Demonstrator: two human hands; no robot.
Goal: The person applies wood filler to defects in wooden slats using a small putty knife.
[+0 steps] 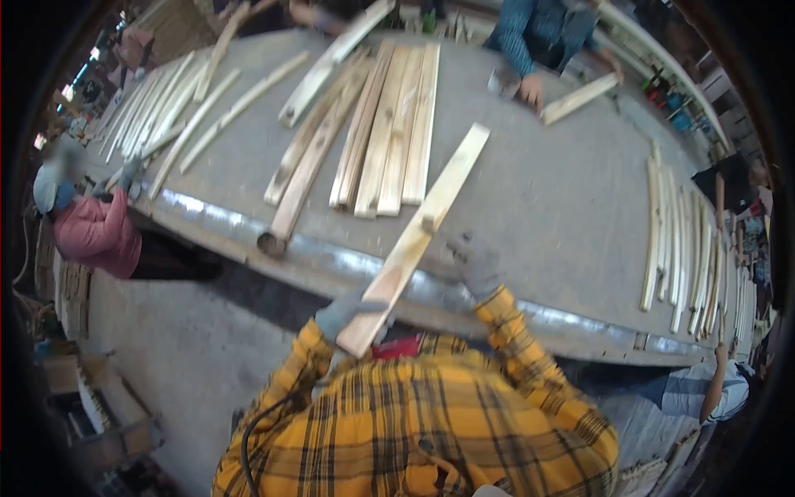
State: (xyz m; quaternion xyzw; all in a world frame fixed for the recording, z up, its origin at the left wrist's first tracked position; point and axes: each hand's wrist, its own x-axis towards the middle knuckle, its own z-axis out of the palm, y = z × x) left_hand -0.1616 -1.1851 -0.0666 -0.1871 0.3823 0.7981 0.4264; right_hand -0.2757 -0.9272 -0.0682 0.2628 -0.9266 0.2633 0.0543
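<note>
My left hand [349, 313], in a grey glove, is closed round the lower end of a long pale wooden board [418, 232]. The board slants up and to the right over the metal table edge, its far end above the grey tabletop. My right hand [480, 277], also gloved, is blurred to the right of the board near the table edge; its fingers are smeared and what they hold, if anything, cannot be made out. Just beyond the board lies a row of wooden boards [387, 124] side by side. Two darker boards [310, 157] rest left of that row.
The big grey table [546, 215] spans the view. Thin strips [679, 240] lie at the right, more strips [161, 108] at the left. A co-worker in blue [530, 41] handles a short board [580, 98]; a co-worker in pink [98, 230] stands left. Crates [108, 447] sit lower left.
</note>
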